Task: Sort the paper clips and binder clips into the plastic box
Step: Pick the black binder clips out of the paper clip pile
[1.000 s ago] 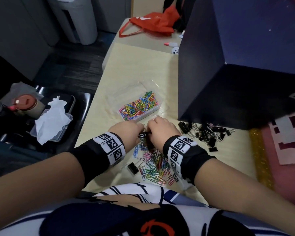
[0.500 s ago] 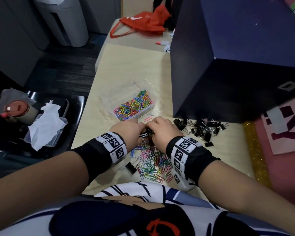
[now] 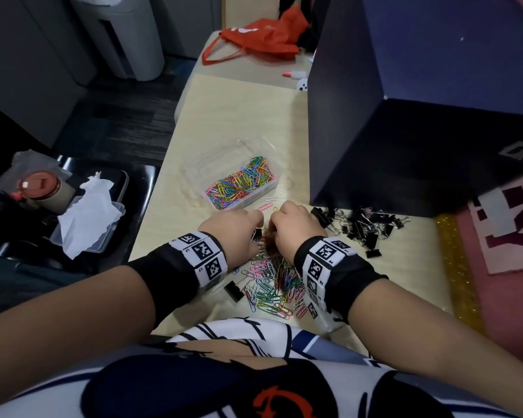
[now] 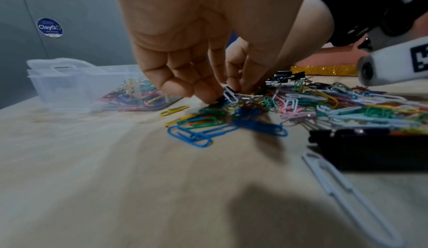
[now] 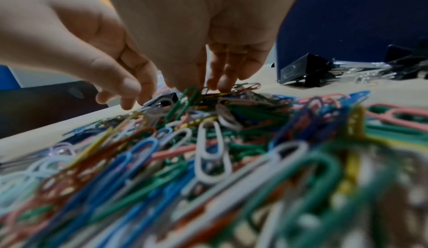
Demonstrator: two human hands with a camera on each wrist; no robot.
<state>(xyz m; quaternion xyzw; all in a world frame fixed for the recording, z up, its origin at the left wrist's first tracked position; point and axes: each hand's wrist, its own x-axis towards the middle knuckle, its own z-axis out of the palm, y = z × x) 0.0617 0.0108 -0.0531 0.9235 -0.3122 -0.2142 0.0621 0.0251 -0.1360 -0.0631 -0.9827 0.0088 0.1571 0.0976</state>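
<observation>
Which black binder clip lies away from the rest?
The lone binder clip beside the left wrist, at the paper clip pile's left edge; the others heap by the dark box.

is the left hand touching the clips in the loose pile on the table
Touching. In the left wrist view the left hand has its curled fingertips down in the loose pile, pinching a white paper clip with no gap showing.

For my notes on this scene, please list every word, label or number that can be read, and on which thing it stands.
"ClayGo": large word on the round blue sticker on the grey panel; the small line under it is too blurred to read.
Wristband markers: square codes; the tiny characters beside them are too small to read.
Red bag: white mark, unreadable.
</observation>
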